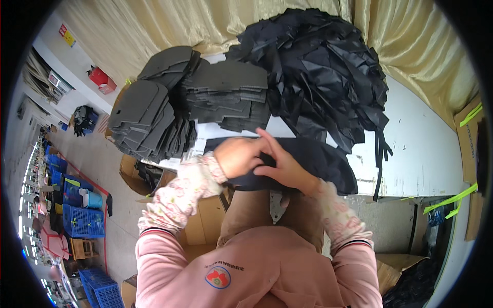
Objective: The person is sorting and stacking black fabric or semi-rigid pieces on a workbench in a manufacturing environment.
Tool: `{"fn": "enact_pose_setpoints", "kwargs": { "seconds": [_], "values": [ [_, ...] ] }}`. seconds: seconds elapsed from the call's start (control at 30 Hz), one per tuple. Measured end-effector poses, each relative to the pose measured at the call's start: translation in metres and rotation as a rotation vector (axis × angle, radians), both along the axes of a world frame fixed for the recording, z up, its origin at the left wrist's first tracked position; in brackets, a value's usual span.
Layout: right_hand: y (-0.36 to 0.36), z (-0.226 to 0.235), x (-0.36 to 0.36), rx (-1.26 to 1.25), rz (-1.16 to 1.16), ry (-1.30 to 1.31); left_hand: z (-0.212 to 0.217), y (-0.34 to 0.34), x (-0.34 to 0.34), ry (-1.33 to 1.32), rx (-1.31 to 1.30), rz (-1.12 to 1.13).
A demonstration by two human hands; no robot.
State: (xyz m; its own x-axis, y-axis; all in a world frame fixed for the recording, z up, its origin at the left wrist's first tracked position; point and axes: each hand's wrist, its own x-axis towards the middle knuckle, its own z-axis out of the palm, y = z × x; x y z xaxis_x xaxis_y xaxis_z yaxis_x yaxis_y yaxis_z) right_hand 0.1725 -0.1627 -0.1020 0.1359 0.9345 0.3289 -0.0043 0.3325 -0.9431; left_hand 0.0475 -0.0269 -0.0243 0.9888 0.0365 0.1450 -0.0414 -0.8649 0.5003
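Note:
A black fabric piece [323, 161] lies along the table's near edge in front of me, its lower edge hanging over my lap. Above its left part my two hands meet. My left hand [239, 156] is bent with the fingers curled together toward the right; what they hold, if anything, is hidden. Against it comes my right hand [287, 167], its index finger stretched up and left and its thumb spread apart; its other fingers are partly covered. Just beyond the hands stand stacks of dark grey foam pads [226, 77], with another fanned stack [138, 105] at the left.
A large heap of black fabric pieces [313, 66] covers the table's back right, with straps [380, 154] dangling over the white tabletop [421, 149]. Beige curtains [411, 46] hang behind. Cardboard boxes [203, 226] stand below the table; blue crates [82, 220] sit on the floor at left.

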Motion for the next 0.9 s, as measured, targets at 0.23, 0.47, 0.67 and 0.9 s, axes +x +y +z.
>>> {"fn": "enact_pose_setpoints", "kwargs": {
  "seconds": [0.23,0.47,0.67,0.9],
  "values": [
    [0.003,-0.006,0.020,-0.206,-0.099,0.246,0.047,0.105,0.033,-0.267,0.474,0.331],
    [0.001,-0.002,0.023,-0.226,-0.159,0.256,0.019,0.186,0.056,0.322,0.571,0.336],
    [0.007,-0.015,0.019,-0.072,-0.267,0.195,0.049,0.161,0.029,-0.210,0.145,0.311],
    [0.006,0.042,0.000,0.030,-0.385,0.180,0.014,0.018,0.007,-0.463,-0.834,0.347]
  ]
}}
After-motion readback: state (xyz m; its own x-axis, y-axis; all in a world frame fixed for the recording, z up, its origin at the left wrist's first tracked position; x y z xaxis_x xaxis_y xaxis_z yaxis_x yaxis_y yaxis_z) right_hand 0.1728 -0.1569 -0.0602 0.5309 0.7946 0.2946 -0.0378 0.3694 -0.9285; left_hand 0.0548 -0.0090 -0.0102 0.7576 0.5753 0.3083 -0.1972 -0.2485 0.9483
